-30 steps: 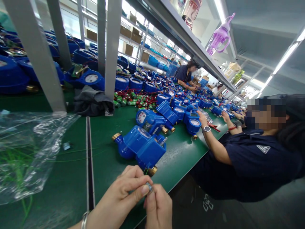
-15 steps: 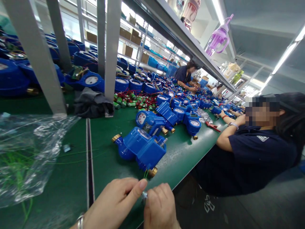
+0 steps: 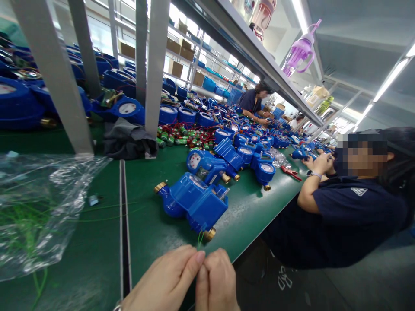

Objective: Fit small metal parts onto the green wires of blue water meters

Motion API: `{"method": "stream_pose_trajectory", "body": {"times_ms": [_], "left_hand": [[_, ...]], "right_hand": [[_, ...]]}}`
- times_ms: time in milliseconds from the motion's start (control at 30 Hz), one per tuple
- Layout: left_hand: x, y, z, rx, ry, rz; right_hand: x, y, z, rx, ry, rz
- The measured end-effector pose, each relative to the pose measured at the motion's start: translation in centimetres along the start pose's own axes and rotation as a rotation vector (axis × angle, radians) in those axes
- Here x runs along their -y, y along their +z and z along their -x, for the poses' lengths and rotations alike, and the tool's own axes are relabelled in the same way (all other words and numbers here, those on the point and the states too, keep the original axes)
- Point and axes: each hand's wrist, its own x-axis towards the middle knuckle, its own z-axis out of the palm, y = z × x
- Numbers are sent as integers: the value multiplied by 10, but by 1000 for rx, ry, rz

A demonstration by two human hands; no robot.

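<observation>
- The green bench [image 3: 253, 216] stretches away beyond the fingers; a co-worker in dark blue [image 3: 343, 216] sits to their right
- A clear plastic bag [image 3: 39, 207] lies well off to the left of the fingers
- The blue water meter [image 3: 194, 201] sits just beyond the fingertips; thin green wire [image 3: 201, 236] drops from it toward them
- The left hand [image 3: 165, 283] and right hand [image 3: 216, 283] meet, fingers pressed together, pinching at the wire; anything between them is hidden

Place: factory assembly line, pretty obvious
Beyond the fingers: long green bench [image 3: 253, 211] covered in blue water meters [image 3: 194, 201]
Right of them: a seated co-worker [image 3: 343, 207]
</observation>
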Motion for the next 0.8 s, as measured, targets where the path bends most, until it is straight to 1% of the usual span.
{"method": "stream_pose_trajectory", "body": {"times_ms": [67,100,133,267,300,333,367,400,467,500,533,567,600,667,700,733,767,800], "left_hand": [[1,-1,0,-15,-17,-46],[1,-2,0,-17,-24,-67],[1,-3,0,-18,-26,-83],[1,-5,-3,-11,-26,-118],[2,-4,-3,-11,-30,-119],[4,-3,-3,-10,-35,-118],[6,-2,-3,-8,-37,-117],[8,0,-3,-8,-36,-119],[11,3,-2,-12,-30,-143],[13,3,-3,-10,-26,-157],[14,3,-3,-7,-23,-164],[14,1,-4,-8,-21,-166],[14,0,-6,-8,-21,-160],[12,-5,-9,-2,-31,-137],[11,-7,-10,-2,-41,-128],[9,-8,-12,1,-51,-122],[7,-10,-13,8,-58,-118],[6,-10,-13,17,-61,-113]], "right_hand": [[8,-1,-1,93,299,-148],[11,-2,-2,124,383,-178],[13,-3,-2,134,397,-176],[13,-1,-2,20,189,-42],[11,0,-2,15,191,-55],[9,1,-4,34,251,-120],[8,1,-6,69,363,-255],[7,2,-9,136,523,-454],[6,2,-14,311,882,-924],[6,3,-15,365,1002,-1098],[7,3,-15,379,1041,-1164],[7,4,-13,344,1000,-1098],[8,5,-9,268,879,-924],[8,9,0,68,519,-437],[7,11,5,9,345,-215],[6,13,8,-31,197,-41],[5,14,10,-66,91,82],[4,14,11,-88,25,162]]}}
